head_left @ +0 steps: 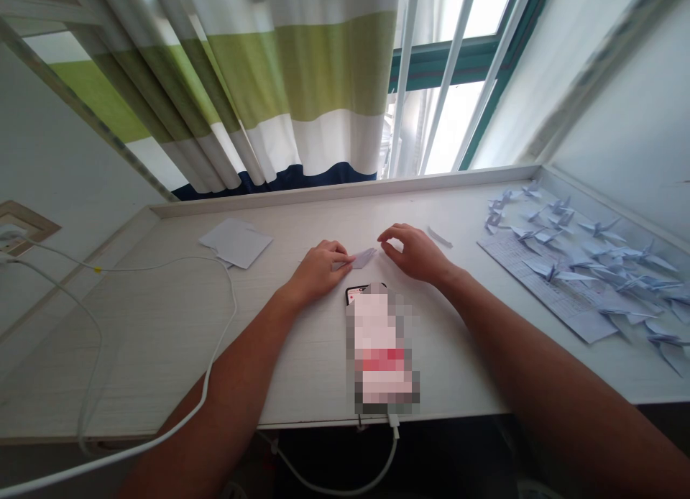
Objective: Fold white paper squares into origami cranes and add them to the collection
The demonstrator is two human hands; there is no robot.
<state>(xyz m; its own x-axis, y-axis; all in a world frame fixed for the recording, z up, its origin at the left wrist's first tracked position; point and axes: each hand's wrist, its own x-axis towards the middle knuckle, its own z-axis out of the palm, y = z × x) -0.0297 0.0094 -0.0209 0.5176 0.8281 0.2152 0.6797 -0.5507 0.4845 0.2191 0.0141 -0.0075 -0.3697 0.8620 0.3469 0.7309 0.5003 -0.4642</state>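
A small piece of folded white paper [365, 258] lies on the white desk [302, 326], its tip pointing right. My left hand [323, 267] pinches its left end between thumb and fingers, low against the desktop. Just right of the paper's tip, my right hand [408, 249] is curved with thumb and forefinger apart, and nothing shows between them. A phone [380, 348] with a blurred-out screen lies below the paper, between my forearms.
Many folded paper cranes [598, 254] crowd the right side, some on a printed sheet [544, 290]. Square paper sheets [242, 246] lie at left. A paper strip [440, 236] is beyond my right hand. A white cable [234, 298] crosses my left forearm.
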